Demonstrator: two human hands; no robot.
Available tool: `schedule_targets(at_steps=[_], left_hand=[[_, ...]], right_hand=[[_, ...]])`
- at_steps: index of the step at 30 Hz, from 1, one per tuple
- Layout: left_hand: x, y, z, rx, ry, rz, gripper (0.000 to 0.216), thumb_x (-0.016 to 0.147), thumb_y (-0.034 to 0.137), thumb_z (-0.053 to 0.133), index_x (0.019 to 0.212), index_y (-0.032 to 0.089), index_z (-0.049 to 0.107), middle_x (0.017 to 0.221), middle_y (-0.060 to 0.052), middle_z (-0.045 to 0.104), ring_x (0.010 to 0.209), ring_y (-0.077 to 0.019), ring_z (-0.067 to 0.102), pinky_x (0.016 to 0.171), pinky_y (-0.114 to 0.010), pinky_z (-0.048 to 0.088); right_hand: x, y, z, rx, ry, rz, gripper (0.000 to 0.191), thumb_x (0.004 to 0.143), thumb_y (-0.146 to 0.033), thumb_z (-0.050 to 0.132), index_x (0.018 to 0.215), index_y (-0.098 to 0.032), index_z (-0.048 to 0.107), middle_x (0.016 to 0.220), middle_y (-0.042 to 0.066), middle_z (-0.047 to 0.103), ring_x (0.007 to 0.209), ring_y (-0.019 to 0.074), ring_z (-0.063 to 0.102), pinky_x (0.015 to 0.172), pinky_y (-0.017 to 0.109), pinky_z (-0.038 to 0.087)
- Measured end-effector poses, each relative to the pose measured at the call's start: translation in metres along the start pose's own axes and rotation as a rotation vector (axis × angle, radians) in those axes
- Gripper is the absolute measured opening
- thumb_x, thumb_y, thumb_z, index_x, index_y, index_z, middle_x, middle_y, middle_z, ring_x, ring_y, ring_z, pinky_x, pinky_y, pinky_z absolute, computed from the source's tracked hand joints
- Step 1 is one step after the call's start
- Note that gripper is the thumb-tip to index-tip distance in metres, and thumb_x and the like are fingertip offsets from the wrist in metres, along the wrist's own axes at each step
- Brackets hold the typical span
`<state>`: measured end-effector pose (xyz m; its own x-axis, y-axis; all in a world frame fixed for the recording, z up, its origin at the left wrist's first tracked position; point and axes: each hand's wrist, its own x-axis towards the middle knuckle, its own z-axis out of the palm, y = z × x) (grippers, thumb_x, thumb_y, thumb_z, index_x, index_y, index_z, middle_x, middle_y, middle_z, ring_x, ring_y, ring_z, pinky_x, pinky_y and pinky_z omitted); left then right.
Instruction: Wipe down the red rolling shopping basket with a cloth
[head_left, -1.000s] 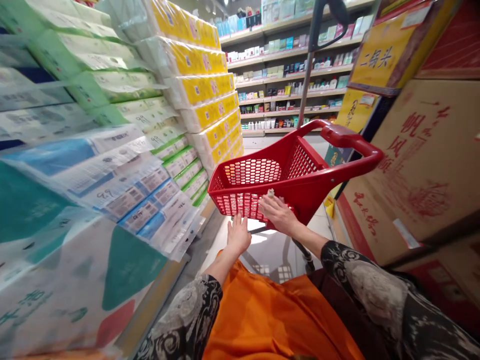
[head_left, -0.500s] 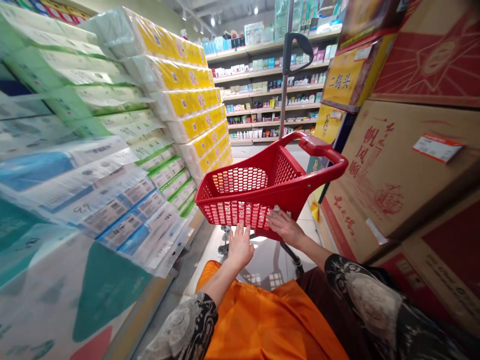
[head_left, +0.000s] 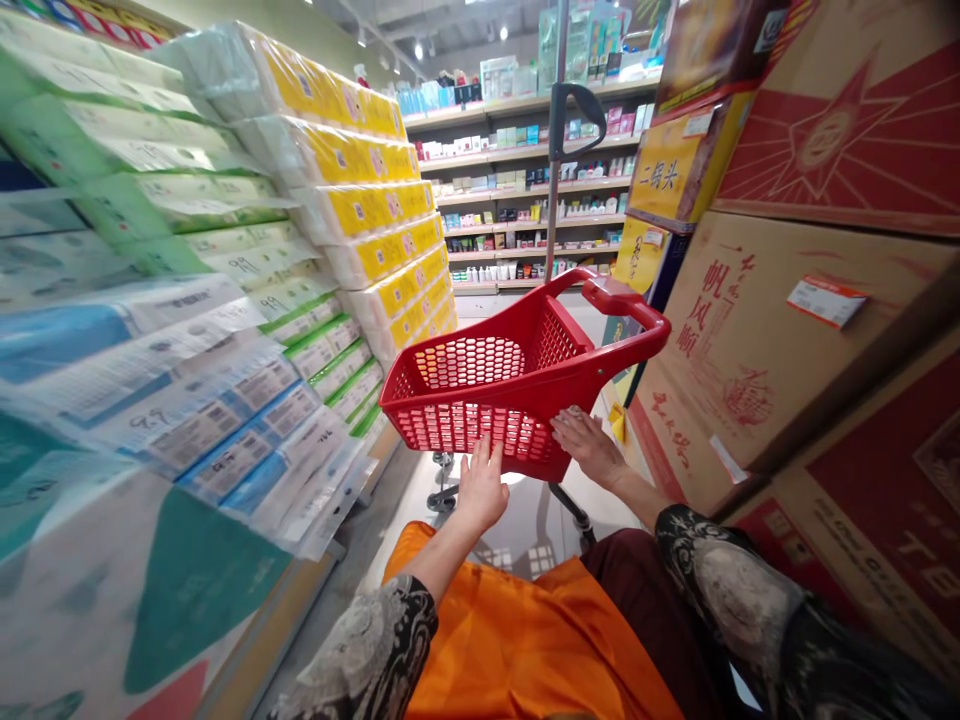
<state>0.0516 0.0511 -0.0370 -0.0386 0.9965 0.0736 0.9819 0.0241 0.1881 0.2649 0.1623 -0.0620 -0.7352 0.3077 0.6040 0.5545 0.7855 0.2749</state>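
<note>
A small red shopping cart [head_left: 495, 375] with perforated plastic sides stands crosswise before me, its handle [head_left: 637, 325] to the right. Its basket looks bare inside. My left hand [head_left: 484, 488] is held out by the lower side of the basket, fingers extended and apart. Over at the right end of the same side, my right hand [head_left: 589, 445] has its fingers stretched toward the red wall. Whether either hand touches the plastic, I cannot tell. Neither hand holds anything.
Wrapped tissue packs [head_left: 247, 400] and yellow paper packs [head_left: 360, 220] are stacked on the left. Cardboard cartons [head_left: 780, 330] line the right. Beyond the cart rises a metal pole with a dark grip [head_left: 574, 120], before shelves of small goods [head_left: 510, 190]. An orange apron [head_left: 525, 640] covers my lap.
The cart and surroundings sit slightly further left in view. My right hand has shifted a little right along the cart's side; my left hand has hardly moved.
</note>
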Motion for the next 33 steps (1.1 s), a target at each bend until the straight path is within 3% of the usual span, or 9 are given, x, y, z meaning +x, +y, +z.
schedule_targets(at_steps=[5, 8, 10, 15, 18, 22, 25, 30, 33], left_hand=[[0.014, 0.0, -0.01, 0.021, 0.065, 0.01, 0.069, 0.073, 0.018, 0.052, 0.138, 0.013, 0.029, 0.148, -0.015, 0.024, 0.136, -0.0264, 0.023, 0.109, -0.046, 0.021], [0.022, -0.001, -0.015, 0.043, 0.094, 0.0, 0.069, 0.073, 0.021, 0.051, 0.138, 0.012, 0.029, 0.149, -0.014, 0.021, 0.137, -0.0256, 0.02, 0.11, -0.045, 0.019], [0.022, -0.005, -0.015, 0.064, 0.1, -0.01, 0.07, 0.073, 0.02, 0.05, 0.139, 0.012, 0.027, 0.15, -0.014, 0.02, 0.138, -0.0249, 0.018, 0.111, -0.045, 0.018], [0.014, -0.023, -0.009, 0.119, 0.099, -0.016, 0.074, 0.071, 0.021, 0.051, 0.14, 0.012, 0.025, 0.151, -0.013, 0.018, 0.138, -0.0264, 0.016, 0.111, -0.049, 0.016], [0.013, -0.036, -0.009, 0.142, 0.112, -0.038, 0.075, 0.071, 0.021, 0.05, 0.141, 0.011, 0.024, 0.151, -0.013, 0.017, 0.139, -0.0264, 0.014, 0.111, -0.049, 0.015], [0.018, -0.047, -0.017, 0.131, 0.13, -0.116, 0.075, 0.072, 0.021, 0.049, 0.141, 0.01, 0.022, 0.151, -0.013, 0.014, 0.139, -0.0263, 0.012, 0.111, -0.049, 0.014], [0.019, -0.054, -0.018, 0.118, 0.122, -0.144, 0.074, 0.072, 0.02, 0.048, 0.141, 0.01, 0.023, 0.152, -0.013, 0.013, 0.139, -0.0258, 0.012, 0.111, -0.049, 0.015], [0.014, -0.066, -0.013, 0.075, 0.121, -0.144, 0.076, 0.071, 0.02, 0.052, 0.141, 0.011, 0.023, 0.151, -0.013, 0.016, 0.139, -0.0256, 0.011, 0.112, -0.049, 0.013], [0.01, -0.071, -0.038, -0.13, 0.173, -0.194, 0.074, 0.072, 0.019, 0.055, 0.139, 0.013, 0.025, 0.149, -0.015, 0.022, 0.138, -0.0266, 0.017, 0.111, -0.048, 0.018]], right_hand=[[0.072, 0.006, -0.03, 0.04, 0.204, 0.058, 0.036, 0.089, -0.011, 0.045, 0.122, -0.021, 0.055, 0.132, 0.006, 0.051, 0.134, 0.0231, 0.029, 0.108, 0.049, 0.028], [0.104, 0.011, -0.032, 0.029, 0.266, 0.107, 0.037, 0.089, -0.011, 0.043, 0.124, -0.019, 0.053, 0.134, 0.008, 0.05, 0.135, 0.0243, 0.026, 0.109, 0.05, 0.027], [0.102, 0.005, -0.016, 0.046, 0.208, 0.051, 0.036, 0.089, -0.01, 0.043, 0.122, -0.018, 0.055, 0.133, 0.008, 0.05, 0.134, 0.0244, 0.027, 0.108, 0.05, 0.028], [0.06, -0.03, 0.037, 0.115, -0.023, -0.138, 0.03, 0.084, -0.006, 0.047, 0.109, -0.015, 0.062, 0.123, 0.01, 0.059, 0.127, 0.0238, 0.041, 0.107, 0.049, 0.033], [0.068, -0.042, 0.039, 0.15, -0.03, -0.206, 0.029, 0.085, -0.007, 0.046, 0.107, -0.016, 0.063, 0.122, 0.008, 0.059, 0.126, 0.0238, 0.042, 0.106, 0.048, 0.035], [0.125, -0.044, 0.023, 0.172, 0.106, -0.166, 0.036, 0.088, -0.008, 0.041, 0.12, -0.017, 0.056, 0.134, 0.007, 0.049, 0.134, 0.0254, 0.027, 0.11, 0.051, 0.027], [0.148, -0.049, 0.029, 0.201, 0.108, -0.133, 0.037, 0.089, -0.007, 0.039, 0.121, -0.016, 0.054, 0.134, 0.009, 0.049, 0.135, 0.0254, 0.026, 0.111, 0.052, 0.024], [0.116, -0.073, 0.068, 0.237, -0.096, -0.213, 0.03, 0.085, -0.007, 0.046, 0.11, -0.012, 0.061, 0.12, 0.012, 0.059, 0.125, 0.025, 0.043, 0.107, 0.047, 0.033], [0.11, -0.082, 0.073, 0.24, -0.121, -0.251, 0.026, 0.084, -0.01, 0.049, 0.105, -0.013, 0.064, 0.115, 0.011, 0.062, 0.122, 0.0256, 0.046, 0.107, 0.047, 0.034]])
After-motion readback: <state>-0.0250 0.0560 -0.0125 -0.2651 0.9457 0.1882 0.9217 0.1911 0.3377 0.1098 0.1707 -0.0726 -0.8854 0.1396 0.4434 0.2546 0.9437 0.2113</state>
